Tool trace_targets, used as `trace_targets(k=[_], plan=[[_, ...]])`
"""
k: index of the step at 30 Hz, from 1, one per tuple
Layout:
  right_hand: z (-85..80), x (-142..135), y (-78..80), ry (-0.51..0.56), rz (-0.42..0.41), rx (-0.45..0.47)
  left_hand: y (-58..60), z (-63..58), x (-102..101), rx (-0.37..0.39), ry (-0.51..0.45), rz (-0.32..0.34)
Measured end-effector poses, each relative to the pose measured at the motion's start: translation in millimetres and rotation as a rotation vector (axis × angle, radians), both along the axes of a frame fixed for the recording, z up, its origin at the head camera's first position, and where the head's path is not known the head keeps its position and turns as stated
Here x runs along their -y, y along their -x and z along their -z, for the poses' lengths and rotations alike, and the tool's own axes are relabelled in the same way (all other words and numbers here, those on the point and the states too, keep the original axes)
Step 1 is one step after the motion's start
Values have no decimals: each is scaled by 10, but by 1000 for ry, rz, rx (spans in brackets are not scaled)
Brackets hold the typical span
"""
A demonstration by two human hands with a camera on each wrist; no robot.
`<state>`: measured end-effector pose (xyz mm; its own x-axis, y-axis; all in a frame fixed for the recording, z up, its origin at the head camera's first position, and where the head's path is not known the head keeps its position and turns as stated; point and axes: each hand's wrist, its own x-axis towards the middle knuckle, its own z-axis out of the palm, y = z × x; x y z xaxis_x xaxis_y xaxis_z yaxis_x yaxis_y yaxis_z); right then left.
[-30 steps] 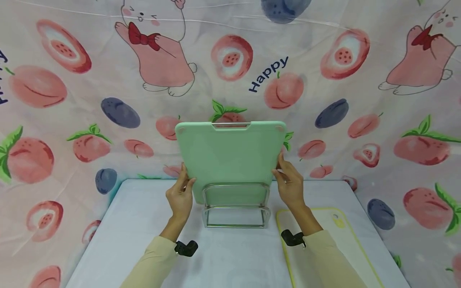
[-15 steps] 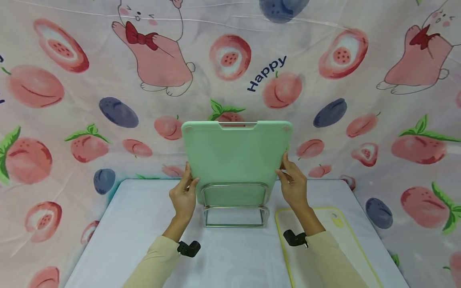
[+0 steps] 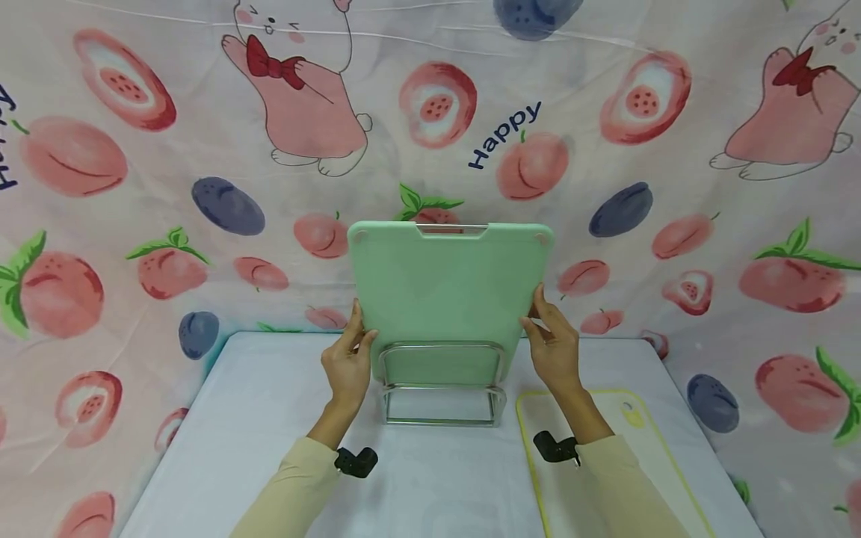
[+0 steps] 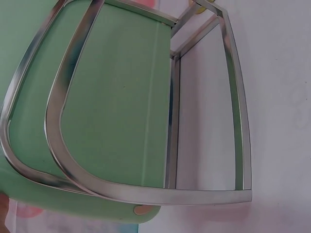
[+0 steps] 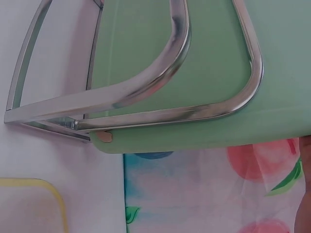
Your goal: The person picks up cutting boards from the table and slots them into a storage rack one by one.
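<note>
A light green cutting board stands upright in a silver metal rack, its lower part behind the rack's front loop. My left hand pinches the board's left edge, thumb toward me. On the opposite edge, my right hand grips it the same way, with its other fingers partly behind the board. Close up in the left wrist view, the rack's bars cross in front of the board. The right wrist view has the board's lower corner beside the rack frame.
A white cutting board with a yellow rim lies flat on the white table at the right, partly under my right forearm. Behind the table hangs a fruit-and-rabbit patterned cloth. Each wrist wears a small black camera.
The green board has shifted to the right within the rack, with both hands moving along on its edges. The rack and the white board stay in place.
</note>
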<state>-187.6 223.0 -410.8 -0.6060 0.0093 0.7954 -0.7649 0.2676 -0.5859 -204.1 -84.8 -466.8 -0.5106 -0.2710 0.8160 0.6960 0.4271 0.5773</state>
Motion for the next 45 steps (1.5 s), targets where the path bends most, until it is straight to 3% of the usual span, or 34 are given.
trace_targets(k=[9,17,31,37,45], plan=[[-34,29,48,-12,1,56,59,-10,7,21,20,-17],[-76,64,77,-53,81,105,88,-21,3,96,44,-61],[-166,80,160,-87,134,228,174,-93,-42,121,67,-97],[-170,91,164,-87,130,224,194,-79,-30,144,88,-138],[-167,94,153,-123,168,221,203,-115,-25,184,95,-137]])
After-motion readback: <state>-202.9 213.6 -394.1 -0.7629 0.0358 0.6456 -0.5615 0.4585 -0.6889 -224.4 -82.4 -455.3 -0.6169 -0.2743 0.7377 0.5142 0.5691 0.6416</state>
